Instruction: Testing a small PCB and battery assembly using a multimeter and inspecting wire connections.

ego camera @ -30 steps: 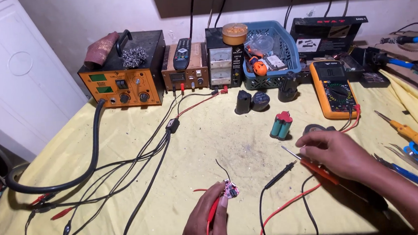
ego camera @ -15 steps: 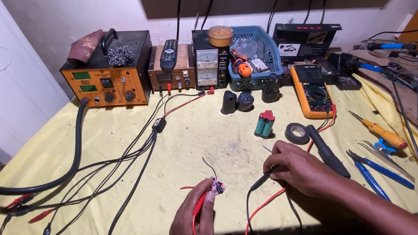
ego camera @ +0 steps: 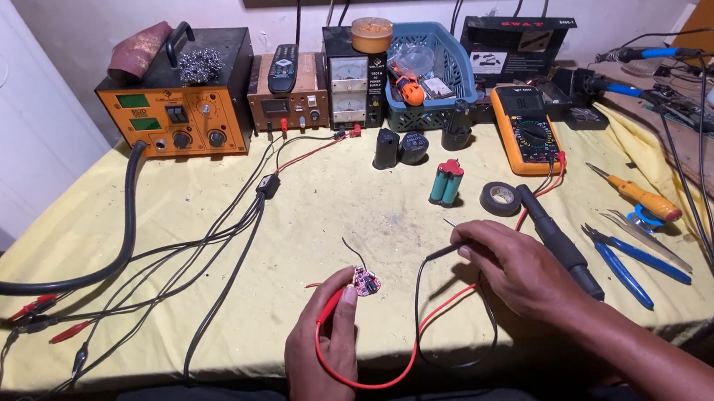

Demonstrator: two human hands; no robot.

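Left hand (ego camera: pixel 321 345): fingers are pinching the red probe (ego camera: pixel 328 308) against the small round circuit board (ego camera: pixel 365 282) near the table's (ego camera: pixel 206 203) front edge.
Right hand (ego camera: pixel 517 269): having drawn back from the tools, it is gripping the black probe (ego camera: pixel 443 252), tip now lifted off the cloth.
Farther: green battery pack (ego camera: pixel 446 182) and orange multimeter (ego camera: pixel 528 130) are sitting untouched.

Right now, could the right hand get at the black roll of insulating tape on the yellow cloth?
Probably yes. The right hand lies just below the black roll of insulating tape, with bare yellow cloth between them. But it holds a black probe, and the black-handled soldering iron lies beside the roll.
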